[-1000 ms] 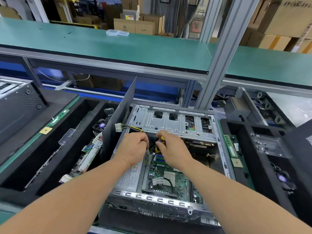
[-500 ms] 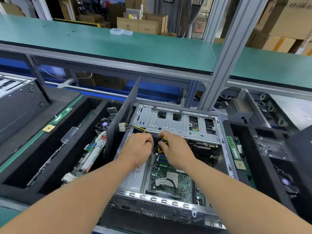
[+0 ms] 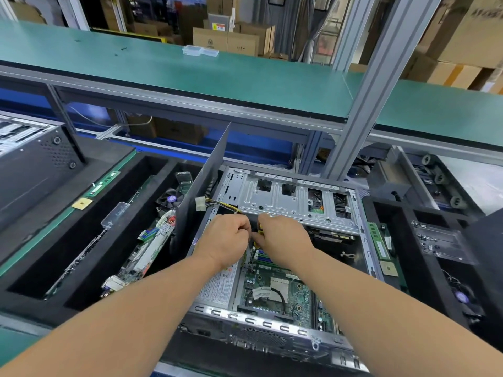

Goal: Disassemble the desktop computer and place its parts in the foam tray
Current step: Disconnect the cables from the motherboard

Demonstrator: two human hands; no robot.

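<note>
Crowding together, both hands (image 3: 255, 240) grip cables beside the drive cage (image 3: 288, 200).

Silver perforated computer case (image 3: 285, 202), green motherboard (image 3: 275, 292), black foam tray (image 3: 152, 164), yellow-black wires (image 3: 223, 205), teal surface (image 3: 190, 74).

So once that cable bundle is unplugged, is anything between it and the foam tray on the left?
Yes. The upright grey side panel stands along the case's left edge, between both hands at the yellow-black cable bundle and the left foam tray. Lift over it.
</note>
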